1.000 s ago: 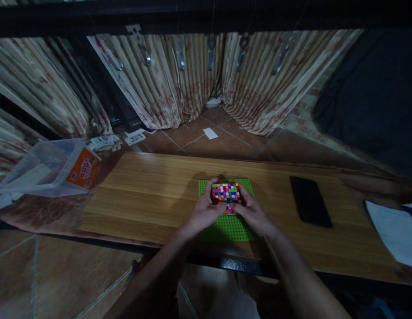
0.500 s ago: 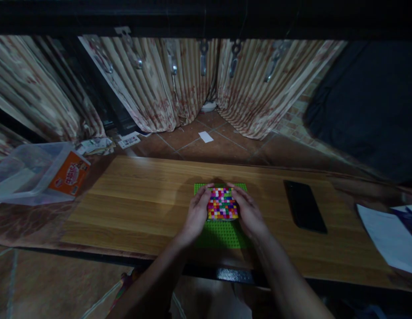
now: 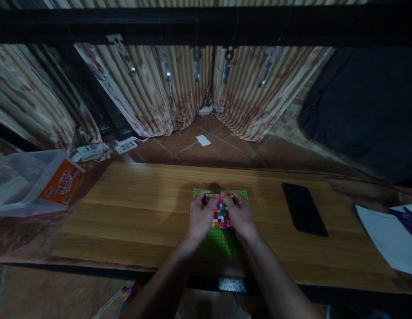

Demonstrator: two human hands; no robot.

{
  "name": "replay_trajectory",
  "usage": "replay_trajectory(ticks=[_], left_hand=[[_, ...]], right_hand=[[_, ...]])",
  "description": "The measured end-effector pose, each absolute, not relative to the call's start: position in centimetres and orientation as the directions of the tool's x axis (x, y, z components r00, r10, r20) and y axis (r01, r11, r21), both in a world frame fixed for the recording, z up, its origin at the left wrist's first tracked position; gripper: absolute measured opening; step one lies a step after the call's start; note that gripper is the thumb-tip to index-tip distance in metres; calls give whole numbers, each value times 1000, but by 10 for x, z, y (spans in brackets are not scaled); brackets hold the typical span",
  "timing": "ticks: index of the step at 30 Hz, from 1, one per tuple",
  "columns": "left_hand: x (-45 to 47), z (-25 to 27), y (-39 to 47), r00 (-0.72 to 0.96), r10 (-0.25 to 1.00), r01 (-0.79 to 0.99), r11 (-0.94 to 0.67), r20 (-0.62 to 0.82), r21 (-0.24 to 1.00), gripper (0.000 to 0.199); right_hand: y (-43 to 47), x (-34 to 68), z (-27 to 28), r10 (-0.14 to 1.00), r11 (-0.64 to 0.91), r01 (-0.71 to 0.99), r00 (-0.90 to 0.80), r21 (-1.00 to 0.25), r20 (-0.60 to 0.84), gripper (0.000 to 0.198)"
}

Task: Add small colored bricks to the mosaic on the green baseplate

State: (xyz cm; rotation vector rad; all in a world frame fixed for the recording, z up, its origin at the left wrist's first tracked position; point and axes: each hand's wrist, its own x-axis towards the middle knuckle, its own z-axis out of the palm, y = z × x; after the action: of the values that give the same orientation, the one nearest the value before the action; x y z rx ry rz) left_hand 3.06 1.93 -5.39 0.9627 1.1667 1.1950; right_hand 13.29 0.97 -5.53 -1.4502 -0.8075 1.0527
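Note:
A block of small toy bricks in many colours sits over a green studded baseplate, in the middle of the wooden tabletop. My left hand is curled around its left side, and my right hand around its right. Both thumbs lie over the top face near the far edge, their tips close together. Parts of the block's sides and its far corners are hidden by my fingers. Whether the block is pressed onto the studs or only rests there, I cannot tell.
A black phone lies on the tabletop to the right. White paper is at the far right edge. On the left stands a clear plastic box with an orange label. Curtains hang beyond the table.
My hands have moved inward over the brick block. The thumbs have gone from its sides to its top face and come close together. The view has tilted slightly.

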Motion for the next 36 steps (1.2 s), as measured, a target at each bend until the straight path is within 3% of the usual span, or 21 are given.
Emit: replay_trajectory(ticks=[6, 19, 28, 32, 36], left_hand=[[32, -50, 22, -31, 989, -96, 141, -145, 985, 16], [31, -44, 21, 16, 992, -61, 128, -128, 990, 14], [24, -46, 18, -68, 983, -122, 162, -171, 979, 24], [27, -46, 19, -33, 977, -197, 200, -211, 960, 20], [29, -48, 20, 3, 981, -150, 194, -196, 970, 22]], right_hand=[[11, 131, -51, 915, -149, -70, 367, -986, -165, 27], [8, 129, -54, 922, -123, -89, 358, -988, -147, 34], [2, 133, -51, 887, -140, -326, 379, -935, -265, 49], [2, 131, -53, 880, -93, -332, 413, -939, -233, 39], [4, 130, -56, 888, -67, -296, 418, -953, -192, 31]])
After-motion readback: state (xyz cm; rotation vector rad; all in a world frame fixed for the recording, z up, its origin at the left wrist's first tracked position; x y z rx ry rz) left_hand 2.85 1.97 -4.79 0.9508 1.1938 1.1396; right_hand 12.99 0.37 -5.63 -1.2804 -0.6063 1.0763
